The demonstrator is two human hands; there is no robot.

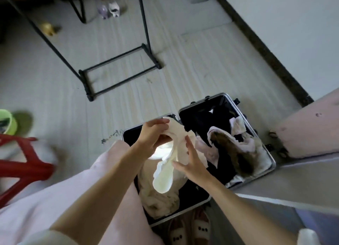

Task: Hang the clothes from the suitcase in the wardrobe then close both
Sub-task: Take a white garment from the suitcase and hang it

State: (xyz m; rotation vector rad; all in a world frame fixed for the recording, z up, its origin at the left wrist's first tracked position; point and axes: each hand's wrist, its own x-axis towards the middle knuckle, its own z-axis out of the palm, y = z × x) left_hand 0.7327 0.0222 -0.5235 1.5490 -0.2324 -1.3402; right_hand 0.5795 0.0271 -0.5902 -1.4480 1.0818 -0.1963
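Note:
An open black suitcase [269, 153] with a silver rim lies on the floor, both halves up. The right half holds dark, pink and brown clothes [233, 149]. A cream garment [159, 198] lies bunched in the left half. Above it hangs a white garment [167, 175]. My left hand [152, 134] grips its upper end. My right hand [190, 164] touches its side with spread, straight fingers. No wardrobe is in view.
A black metal rack frame [119, 66] stands on the pale floor beyond the suitcase. A red plastic stool [20, 164] and a green tub [7, 121] are at the left. A grey and pink bed edge [310, 132] runs along the right. Slippers [189, 228] are below the suitcase.

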